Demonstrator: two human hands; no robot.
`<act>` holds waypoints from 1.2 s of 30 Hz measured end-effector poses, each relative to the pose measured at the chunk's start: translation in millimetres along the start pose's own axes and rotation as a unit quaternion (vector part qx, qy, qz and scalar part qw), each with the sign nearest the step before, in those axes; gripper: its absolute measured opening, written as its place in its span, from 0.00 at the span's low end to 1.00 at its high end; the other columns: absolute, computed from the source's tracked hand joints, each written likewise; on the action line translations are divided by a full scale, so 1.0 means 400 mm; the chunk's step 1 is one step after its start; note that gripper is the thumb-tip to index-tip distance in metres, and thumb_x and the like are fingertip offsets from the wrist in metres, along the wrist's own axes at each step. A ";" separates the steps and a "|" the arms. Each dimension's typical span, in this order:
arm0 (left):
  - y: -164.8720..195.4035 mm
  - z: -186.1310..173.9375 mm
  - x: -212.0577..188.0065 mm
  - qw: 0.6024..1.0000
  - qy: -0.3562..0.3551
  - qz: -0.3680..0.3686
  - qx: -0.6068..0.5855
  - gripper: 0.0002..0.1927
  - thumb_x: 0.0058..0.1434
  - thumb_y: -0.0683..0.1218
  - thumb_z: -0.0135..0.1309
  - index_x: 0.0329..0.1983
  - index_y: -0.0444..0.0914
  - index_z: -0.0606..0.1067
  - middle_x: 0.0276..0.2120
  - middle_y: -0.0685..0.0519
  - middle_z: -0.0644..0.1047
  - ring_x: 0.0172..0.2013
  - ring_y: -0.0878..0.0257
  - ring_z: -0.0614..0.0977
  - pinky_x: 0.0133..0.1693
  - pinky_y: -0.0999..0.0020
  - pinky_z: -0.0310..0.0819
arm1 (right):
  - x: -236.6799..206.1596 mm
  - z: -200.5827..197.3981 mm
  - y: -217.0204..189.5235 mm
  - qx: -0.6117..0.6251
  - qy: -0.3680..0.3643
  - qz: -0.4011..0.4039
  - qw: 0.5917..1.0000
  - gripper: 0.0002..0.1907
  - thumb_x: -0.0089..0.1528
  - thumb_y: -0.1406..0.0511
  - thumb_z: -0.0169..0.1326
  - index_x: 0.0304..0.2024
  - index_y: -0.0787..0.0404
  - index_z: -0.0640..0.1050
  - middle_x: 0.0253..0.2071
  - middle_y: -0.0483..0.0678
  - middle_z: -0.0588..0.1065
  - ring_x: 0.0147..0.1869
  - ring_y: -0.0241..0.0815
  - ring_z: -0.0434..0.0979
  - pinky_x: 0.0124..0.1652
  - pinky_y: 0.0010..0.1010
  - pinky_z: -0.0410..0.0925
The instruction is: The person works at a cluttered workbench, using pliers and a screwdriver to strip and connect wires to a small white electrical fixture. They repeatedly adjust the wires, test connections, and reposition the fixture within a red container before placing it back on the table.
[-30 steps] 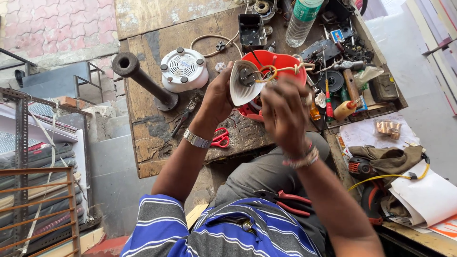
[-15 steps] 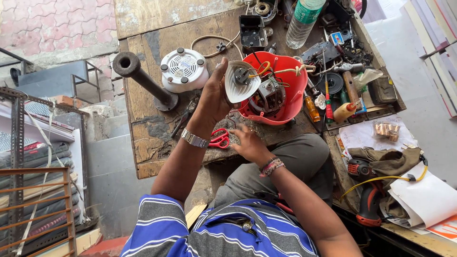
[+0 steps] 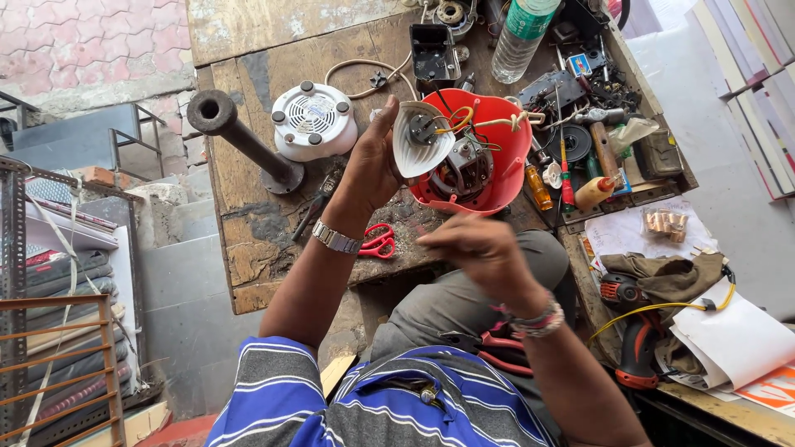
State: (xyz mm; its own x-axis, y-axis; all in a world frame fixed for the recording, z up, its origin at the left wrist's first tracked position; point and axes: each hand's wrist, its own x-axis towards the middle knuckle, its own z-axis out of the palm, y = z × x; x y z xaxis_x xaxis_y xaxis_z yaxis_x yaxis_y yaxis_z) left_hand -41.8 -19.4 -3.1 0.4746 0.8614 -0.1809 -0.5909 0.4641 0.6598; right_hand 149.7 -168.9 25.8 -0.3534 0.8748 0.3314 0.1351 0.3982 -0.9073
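Red housing (image 3: pixel 497 157) tipped open above the counter (image 3: pixel 248 240), motor and wires showing inside. White cap (image 3: pixel 418 145) at its mouth, gripped by left hand (image 3: pixel 373 165). Right hand (image 3: pixel 476 248) just below, blurred, fingers bunched, apparently empty. Red scissors (image 3: pixel 379 242) underneath; white round unit (image 3: pixel 313 120) beside a black pipe (image 3: pixel 240 136).

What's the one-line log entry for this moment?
left hand: holds white cover | red housing: on bench | right hand: empty, blurred
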 end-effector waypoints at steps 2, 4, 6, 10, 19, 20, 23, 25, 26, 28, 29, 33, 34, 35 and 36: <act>0.003 0.002 -0.002 1.000 -0.024 0.008 0.001 0.30 0.73 0.63 0.45 0.53 0.30 0.73 0.33 0.45 0.81 0.26 0.63 0.85 0.24 0.73 0.80 | 0.000 -0.037 -0.018 0.025 0.044 0.004 0.999 0.13 0.60 0.78 0.60 0.44 0.62 0.85 0.45 0.51 0.77 0.43 0.39 0.78 0.43 0.28 0.74; 0.005 0.002 -0.003 0.999 -0.039 0.013 -0.004 0.30 0.73 0.63 0.44 0.53 0.30 0.73 0.33 0.45 0.82 0.26 0.63 0.85 0.23 0.74 0.80 | -0.004 -0.068 -0.023 0.066 0.085 0.025 0.994 0.10 0.60 0.78 0.60 0.43 0.65 0.84 0.54 0.55 0.75 0.44 0.40 0.76 0.45 0.29 0.73; 0.005 0.004 -0.002 0.999 -0.043 0.014 -0.008 0.30 0.73 0.63 0.43 0.53 0.30 0.72 0.33 0.45 0.82 0.26 0.63 0.85 0.22 0.74 0.79 | 0.008 -0.087 -0.012 0.214 0.106 -0.030 0.971 0.09 0.63 0.73 0.60 0.46 0.64 0.83 0.48 0.52 0.79 0.51 0.41 0.81 0.55 0.33 0.76; -0.002 0.010 -0.002 1.000 -0.011 -0.003 -0.009 0.30 0.73 0.62 0.43 0.53 0.29 0.72 0.33 0.45 0.82 0.26 0.63 0.85 0.22 0.73 0.81 | 0.043 -0.114 0.028 0.386 0.213 0.041 0.896 0.13 0.62 0.71 0.63 0.50 0.65 0.81 0.39 0.52 0.82 0.44 0.43 0.84 0.48 0.32 0.78; -0.003 0.009 -0.007 0.998 0.041 0.022 0.041 0.30 0.70 0.62 0.48 0.56 0.29 0.73 0.37 0.42 0.83 0.33 0.62 0.87 0.32 0.72 0.85 | 0.113 -0.179 0.056 0.238 0.258 0.087 0.932 0.10 0.67 0.71 0.62 0.51 0.68 0.79 0.43 0.52 0.81 0.44 0.38 0.83 0.43 0.23 0.75; -0.001 0.006 -0.006 0.997 0.045 0.032 0.048 0.30 0.71 0.62 0.49 0.56 0.29 0.73 0.37 0.42 0.82 0.32 0.62 0.87 0.31 0.72 0.85 | 0.118 -0.189 0.052 0.247 0.252 0.100 0.930 0.10 0.67 0.71 0.61 0.50 0.68 0.80 0.42 0.52 0.81 0.43 0.38 0.82 0.40 0.24 0.75; -0.001 0.000 -0.006 0.998 0.047 0.026 0.040 0.29 0.69 0.61 0.49 0.56 0.31 0.72 0.38 0.42 0.82 0.33 0.61 0.87 0.32 0.71 0.85 | 0.122 -0.210 0.041 0.291 0.243 0.133 0.916 0.09 0.68 0.70 0.60 0.49 0.68 0.80 0.39 0.52 0.81 0.39 0.39 0.82 0.36 0.26 0.76; -0.003 -0.004 -0.007 0.998 0.039 0.020 0.036 0.29 0.69 0.62 0.49 0.56 0.31 0.72 0.37 0.43 0.82 0.32 0.61 0.87 0.31 0.70 0.85 | 0.125 -0.213 0.038 0.343 0.242 0.141 0.896 0.09 0.67 0.70 0.59 0.49 0.68 0.80 0.39 0.52 0.81 0.38 0.41 0.82 0.37 0.30 0.78; -0.004 -0.006 -0.007 0.999 0.035 0.018 0.034 0.29 0.69 0.62 0.49 0.55 0.31 0.72 0.37 0.43 0.82 0.32 0.61 0.87 0.31 0.70 0.85 | 0.125 -0.211 0.037 0.357 0.242 0.141 0.891 0.09 0.67 0.71 0.59 0.49 0.69 0.80 0.40 0.53 0.81 0.40 0.41 0.83 0.39 0.31 0.79; -0.007 -0.007 -0.005 0.999 0.032 0.015 0.023 0.28 0.71 0.61 0.49 0.56 0.31 0.71 0.37 0.42 0.82 0.32 0.60 0.87 0.31 0.69 0.85 | 0.127 -0.208 0.038 0.383 0.242 0.139 0.881 0.10 0.66 0.72 0.58 0.50 0.70 0.79 0.42 0.54 0.81 0.43 0.43 0.84 0.44 0.34 0.81; -0.008 -0.008 -0.005 0.999 0.030 0.014 0.018 0.28 0.71 0.60 0.49 0.56 0.31 0.71 0.37 0.42 0.82 0.32 0.60 0.87 0.32 0.68 0.85 | 0.128 -0.206 0.039 0.388 0.237 0.139 0.880 0.10 0.66 0.72 0.58 0.50 0.70 0.79 0.42 0.55 0.81 0.43 0.43 0.84 0.45 0.35 0.81; -0.009 -0.009 -0.003 0.999 0.030 0.009 0.008 0.28 0.71 0.60 0.48 0.56 0.30 0.71 0.38 0.42 0.82 0.33 0.60 0.87 0.33 0.68 0.86 | 0.132 -0.203 0.042 0.414 0.226 0.137 0.871 0.13 0.66 0.75 0.57 0.53 0.72 0.78 0.46 0.57 0.81 0.46 0.46 0.84 0.49 0.36 0.80; -0.009 -0.009 -0.003 0.999 0.033 0.009 0.007 0.28 0.71 0.60 0.48 0.56 0.30 0.71 0.38 0.42 0.82 0.33 0.60 0.87 0.33 0.68 0.86 | 0.134 -0.203 0.042 0.422 0.225 0.136 0.868 0.14 0.65 0.75 0.57 0.54 0.72 0.77 0.46 0.57 0.81 0.47 0.46 0.84 0.50 0.36 0.80; -0.010 -0.008 -0.003 0.999 0.037 0.009 0.006 0.28 0.71 0.60 0.48 0.56 0.30 0.71 0.38 0.42 0.82 0.33 0.60 0.87 0.33 0.68 0.86 | 0.134 -0.204 0.043 0.423 0.224 0.133 0.868 0.14 0.65 0.75 0.57 0.54 0.72 0.77 0.47 0.58 0.81 0.47 0.47 0.84 0.50 0.36 0.80; -0.010 -0.008 -0.003 0.999 0.039 0.011 0.008 0.27 0.71 0.59 0.48 0.56 0.30 0.71 0.38 0.42 0.82 0.33 0.60 0.87 0.34 0.68 0.86 | 0.135 -0.204 0.044 0.425 0.223 0.130 0.868 0.15 0.65 0.76 0.57 0.55 0.73 0.76 0.47 0.58 0.80 0.48 0.47 0.84 0.50 0.36 0.80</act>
State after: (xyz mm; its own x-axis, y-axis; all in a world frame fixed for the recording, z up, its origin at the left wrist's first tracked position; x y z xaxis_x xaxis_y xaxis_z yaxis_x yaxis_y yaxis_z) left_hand -42.3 -21.7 -7.9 0.4099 0.8846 -0.2223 -0.5894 0.4429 0.6756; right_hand 208.4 -92.3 48.9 0.0054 0.9998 -0.0183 -0.6421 -0.0106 -0.7665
